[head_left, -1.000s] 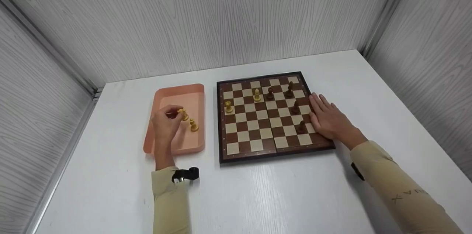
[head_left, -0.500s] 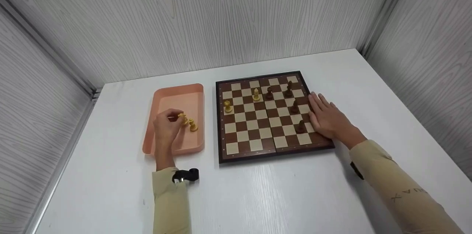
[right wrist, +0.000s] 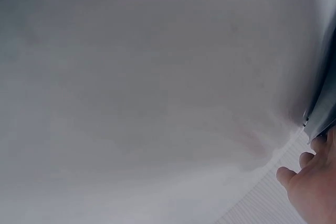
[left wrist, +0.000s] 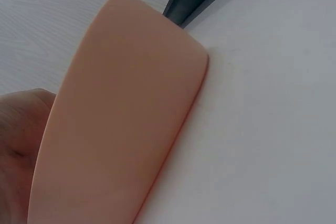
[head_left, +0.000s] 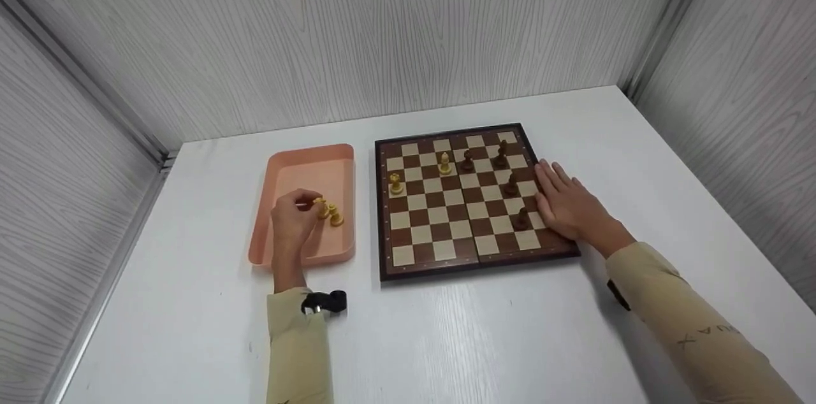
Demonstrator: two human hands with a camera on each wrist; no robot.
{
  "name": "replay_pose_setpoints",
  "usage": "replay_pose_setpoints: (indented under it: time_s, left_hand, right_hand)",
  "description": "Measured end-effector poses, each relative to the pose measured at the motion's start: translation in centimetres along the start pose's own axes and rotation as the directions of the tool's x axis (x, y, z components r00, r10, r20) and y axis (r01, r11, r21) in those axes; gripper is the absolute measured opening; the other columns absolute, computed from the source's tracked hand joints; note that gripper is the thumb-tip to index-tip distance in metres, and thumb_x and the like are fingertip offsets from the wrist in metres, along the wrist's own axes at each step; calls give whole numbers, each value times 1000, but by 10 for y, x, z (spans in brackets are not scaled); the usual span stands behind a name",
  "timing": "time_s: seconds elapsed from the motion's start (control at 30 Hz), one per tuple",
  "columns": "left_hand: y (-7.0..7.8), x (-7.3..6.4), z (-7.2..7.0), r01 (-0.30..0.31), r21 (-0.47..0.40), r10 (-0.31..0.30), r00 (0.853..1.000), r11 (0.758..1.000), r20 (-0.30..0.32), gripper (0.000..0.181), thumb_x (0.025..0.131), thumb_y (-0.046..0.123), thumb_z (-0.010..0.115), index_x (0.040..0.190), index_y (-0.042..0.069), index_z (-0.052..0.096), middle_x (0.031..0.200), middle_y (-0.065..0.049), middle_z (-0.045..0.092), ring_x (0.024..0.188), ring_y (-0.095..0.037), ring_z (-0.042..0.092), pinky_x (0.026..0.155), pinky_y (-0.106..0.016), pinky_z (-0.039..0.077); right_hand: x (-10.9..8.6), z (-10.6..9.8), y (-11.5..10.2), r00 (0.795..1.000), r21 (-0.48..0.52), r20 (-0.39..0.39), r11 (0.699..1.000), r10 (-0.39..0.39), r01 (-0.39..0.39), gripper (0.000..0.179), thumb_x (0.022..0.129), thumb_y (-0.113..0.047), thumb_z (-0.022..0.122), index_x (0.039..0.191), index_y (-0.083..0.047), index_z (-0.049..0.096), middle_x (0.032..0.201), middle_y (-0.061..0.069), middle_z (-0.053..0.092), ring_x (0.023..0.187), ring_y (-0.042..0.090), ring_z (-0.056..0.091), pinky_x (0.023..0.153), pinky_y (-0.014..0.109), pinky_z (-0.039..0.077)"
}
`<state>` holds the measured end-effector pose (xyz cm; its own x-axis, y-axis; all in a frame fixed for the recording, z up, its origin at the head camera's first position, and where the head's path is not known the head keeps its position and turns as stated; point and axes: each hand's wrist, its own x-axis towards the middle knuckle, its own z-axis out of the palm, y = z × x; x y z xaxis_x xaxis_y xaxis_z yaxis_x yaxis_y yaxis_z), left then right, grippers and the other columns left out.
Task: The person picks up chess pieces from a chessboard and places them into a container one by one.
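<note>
The left hand (head_left: 296,216) is down inside a shallow, pinkish-orange rectangular tray (head_left: 306,165), its grip closed to a pinch, thumb and finger meeting at the head of a small pale-yellow chess piece (head_left: 324,209). That piece is head up and base down, its long axis close to upright and about parallel with that of a second pale-yellow chess piece (head_left: 336,218) standing just beside it on the right. I can't tell whether the pinched one's base touches the tray floor. The tray itself runs lengthwise away from the person.

To the tray's right, apart from it, a square brown-and-cream chessboard with a dark rim (head_left: 437,216) lies flat on the white counter (head_left: 440,340), turned slightly askew. Two more yellow chessmen (head_left: 444,165) stand upright on its left half and four dark-brown chessmen (head_left: 511,187) on its right. The right hand (head_left: 570,206) rests along the board's right edge, fingers extended and pointing away from the person, its grip around nothing. Both forearms are in tan sleeves (head_left: 296,353).
</note>
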<state>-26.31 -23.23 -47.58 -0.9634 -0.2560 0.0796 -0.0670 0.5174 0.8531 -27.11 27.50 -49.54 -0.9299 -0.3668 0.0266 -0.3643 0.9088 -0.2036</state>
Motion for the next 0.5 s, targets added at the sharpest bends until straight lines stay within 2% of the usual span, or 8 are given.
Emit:
replay_pose_setpoints:
  time_s: [0.17, 0.5]
  left_hand:
    - [-1, 1, 2, -17, 13, 17, 1000, 1000, -12, 17, 94, 0, 67, 110, -3, 72, 112, -20, 69, 104, -31, 63, 91, -38, 51]
    - [-1, -2, 1, -15, 1, 15, 1000, 1000, 1, 17, 95, -1, 68, 111, -5, 70, 113, -21, 68, 106, -31, 62, 92, -38, 51]
  right_hand:
    - [1, -1, 0, 1000, -4, 21, 1000, 8, -7, 64, 112, -33, 21, 162, 2, 5, 170, 20, 5, 156, 40, 4, 121, 62, 17]
    - [-1, -1, 0, 1000, -2, 11, 1000, 4, -4, 63, 111, -32, 22, 162, 3, 7, 170, 21, 7, 156, 40, 5, 120, 62, 18]
